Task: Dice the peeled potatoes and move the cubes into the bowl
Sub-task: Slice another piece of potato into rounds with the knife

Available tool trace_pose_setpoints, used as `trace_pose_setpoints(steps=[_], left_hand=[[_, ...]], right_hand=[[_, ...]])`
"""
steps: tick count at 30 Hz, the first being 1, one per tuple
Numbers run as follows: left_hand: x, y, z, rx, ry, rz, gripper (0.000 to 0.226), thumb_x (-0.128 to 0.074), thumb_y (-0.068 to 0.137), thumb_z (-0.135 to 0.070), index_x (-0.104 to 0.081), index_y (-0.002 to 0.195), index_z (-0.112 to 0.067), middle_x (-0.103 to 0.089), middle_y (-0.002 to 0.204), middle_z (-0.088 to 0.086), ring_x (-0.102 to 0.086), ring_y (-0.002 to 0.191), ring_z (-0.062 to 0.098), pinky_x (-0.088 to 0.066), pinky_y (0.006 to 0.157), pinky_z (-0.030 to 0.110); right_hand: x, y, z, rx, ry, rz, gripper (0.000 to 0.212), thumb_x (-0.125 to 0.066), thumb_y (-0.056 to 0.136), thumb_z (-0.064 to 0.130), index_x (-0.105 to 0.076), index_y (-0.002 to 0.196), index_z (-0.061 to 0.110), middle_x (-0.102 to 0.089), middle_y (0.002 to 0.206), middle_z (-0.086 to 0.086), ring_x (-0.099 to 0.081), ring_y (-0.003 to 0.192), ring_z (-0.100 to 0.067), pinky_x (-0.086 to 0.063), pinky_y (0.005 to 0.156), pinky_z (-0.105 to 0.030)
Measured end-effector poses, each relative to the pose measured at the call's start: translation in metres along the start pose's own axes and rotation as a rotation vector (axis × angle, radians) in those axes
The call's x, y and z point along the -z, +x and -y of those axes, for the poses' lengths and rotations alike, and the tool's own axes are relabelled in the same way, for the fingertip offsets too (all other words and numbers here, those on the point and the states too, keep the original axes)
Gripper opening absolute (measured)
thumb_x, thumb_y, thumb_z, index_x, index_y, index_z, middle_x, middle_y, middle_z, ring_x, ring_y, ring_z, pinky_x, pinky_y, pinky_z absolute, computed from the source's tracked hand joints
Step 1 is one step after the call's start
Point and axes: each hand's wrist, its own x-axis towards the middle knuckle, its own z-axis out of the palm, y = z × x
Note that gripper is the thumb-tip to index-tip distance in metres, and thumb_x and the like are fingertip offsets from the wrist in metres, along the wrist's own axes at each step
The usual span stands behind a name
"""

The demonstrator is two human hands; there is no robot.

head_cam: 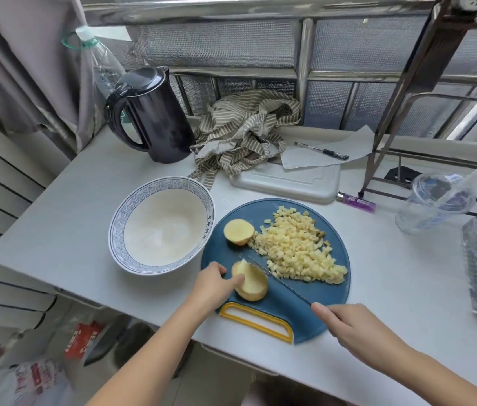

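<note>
Two bare forearms reach in over the near edge of the table (70, 224). On the left, the left hand (216, 284) curls its fingers round a peeled potato half (253, 284), holding it on the blue cutting board (328, 291) close to the board's yellow handle (256, 320). The right hand (357, 329) grips a thin knife (290, 289), its blade slanting across the board with the tip at the held half's far side. A second potato half (238, 231) lies by the board's left rim, just beside a heap of potato cubes (298, 250) on the far right part. A blue-patterned bowl (117, 230) stands just left of the board. Behind are a dark kettle (155, 118) at the far left corner, a striped cloth (246, 130), a white tray (287, 183) under paper (357, 142) and a pen (322, 150), a purple lighter (355, 202), and a plastic cup (436, 200) towards the right edge.
</note>
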Motion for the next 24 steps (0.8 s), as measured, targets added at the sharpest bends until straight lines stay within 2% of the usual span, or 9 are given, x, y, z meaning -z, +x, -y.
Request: trace_pose_setpoints(steps=[5, 8, 10, 14, 18, 20, 22, 23, 24], left_hand=[[0.0, -0.003, -0.009, 0.044, -0.233, 0.046, 0.045, -0.079, 0.078, -0.034, -0.052, 0.108, -0.014, -0.066, 0.097, 0.009, -0.068, 0.072, 0.02, -0.06, 0.072, 0.035], [-0.002, -0.003, -0.009, 0.065, -0.282, 0.037, 0.037, -0.082, 0.075, -0.027, -0.053, 0.094, -0.013, -0.065, 0.088, 0.008, -0.066, 0.067, 0.02, -0.06, 0.074, 0.037], [-0.002, -0.001, -0.007, 0.086, -0.301, 0.062, 0.031, -0.082, 0.075, -0.025, -0.056, 0.086, -0.012, -0.062, 0.078, 0.008, -0.067, 0.067, 0.021, -0.059, 0.078, 0.039], [-0.001, 0.0, -0.002, 0.149, -0.356, 0.116, 0.031, -0.083, 0.075, -0.022, -0.054, 0.079, -0.013, -0.059, 0.076, 0.003, -0.073, 0.078, 0.023, -0.058, 0.082, 0.04], [0.001, 0.005, -0.002, 0.15, -0.304, 0.143, 0.043, -0.082, 0.074, -0.035, -0.042, 0.072, -0.017, -0.055, 0.078, 0.007, -0.073, 0.069, 0.023, -0.057, 0.085, 0.041], [0.0, 0.008, -0.005, 0.153, -0.216, 0.173, 0.046, -0.079, 0.074, -0.042, -0.04, 0.069, -0.017, -0.057, 0.071, 0.007, -0.073, 0.067, 0.024, -0.058, 0.072, 0.033], [0.0, 0.009, -0.008, 0.165, -0.17, 0.181, 0.038, -0.076, 0.077, -0.041, -0.056, 0.085, -0.009, -0.06, 0.065, 0.007, -0.073, 0.064, 0.023, -0.054, 0.054, 0.024], [0.0, 0.011, -0.008, 0.174, -0.159, 0.184, 0.051, -0.074, 0.078, -0.04, -0.058, 0.106, -0.001, -0.063, 0.068, 0.008, -0.072, 0.062, 0.022, -0.052, 0.05, 0.023], [0.0, 0.012, -0.009, 0.187, -0.149, 0.184, 0.068, -0.073, 0.078, -0.04, -0.051, 0.124, 0.005, -0.065, 0.072, 0.011, -0.072, 0.06, 0.021, -0.052, 0.048, 0.022]], right_hand=[[-0.015, 0.009, 0.001, -0.015, 0.013, 0.003, 0.059, -0.03, 0.089, 0.068, -0.037, 0.064, 0.014, -0.038, 0.058, 0.001, -0.035, 0.053, -0.01, -0.03, 0.058, -0.03], [-0.017, 0.015, 0.004, 0.003, -0.036, 0.012, 0.057, -0.031, 0.095, 0.061, -0.034, 0.063, 0.015, -0.035, 0.057, 0.001, -0.032, 0.05, -0.009, -0.026, 0.054, -0.026], [-0.019, 0.02, 0.005, 0.018, -0.062, 0.034, 0.057, -0.031, 0.097, 0.06, -0.036, 0.064, 0.014, -0.036, 0.057, 0.002, -0.032, 0.051, -0.009, -0.026, 0.054, -0.026], [-0.014, 0.025, 0.006, 0.05, -0.128, 0.075, 0.057, -0.03, 0.098, 0.059, -0.041, 0.066, 0.013, -0.04, 0.059, 0.002, -0.035, 0.053, -0.01, -0.028, 0.054, -0.026], [-0.008, 0.027, 0.006, 0.076, -0.196, 0.059, 0.058, -0.029, 0.097, 0.061, -0.044, 0.068, 0.013, -0.042, 0.06, -0.001, -0.037, 0.053, -0.011, -0.03, 0.055, -0.027], [-0.008, 0.027, 0.007, 0.094, -0.202, 0.047, 0.059, -0.028, 0.096, 0.063, -0.046, 0.069, 0.013, -0.043, 0.059, -0.002, -0.038, 0.053, -0.011, -0.031, 0.055, -0.028], [-0.009, 0.024, 0.01, 0.111, -0.213, 0.038, 0.06, -0.026, 0.095, 0.064, -0.048, 0.07, 0.014, -0.045, 0.06, -0.002, -0.041, 0.054, -0.012, -0.032, 0.056, -0.028], [-0.01, 0.024, 0.011, 0.112, -0.22, 0.037, 0.059, -0.025, 0.095, 0.064, -0.048, 0.07, 0.014, -0.046, 0.06, -0.002, -0.042, 0.055, -0.013, -0.032, 0.056, -0.028], [-0.01, 0.022, 0.013, 0.111, -0.228, 0.034, 0.059, -0.025, 0.095, 0.064, -0.049, 0.071, 0.015, -0.046, 0.061, -0.001, -0.044, 0.056, -0.013, -0.033, 0.057, -0.028]])
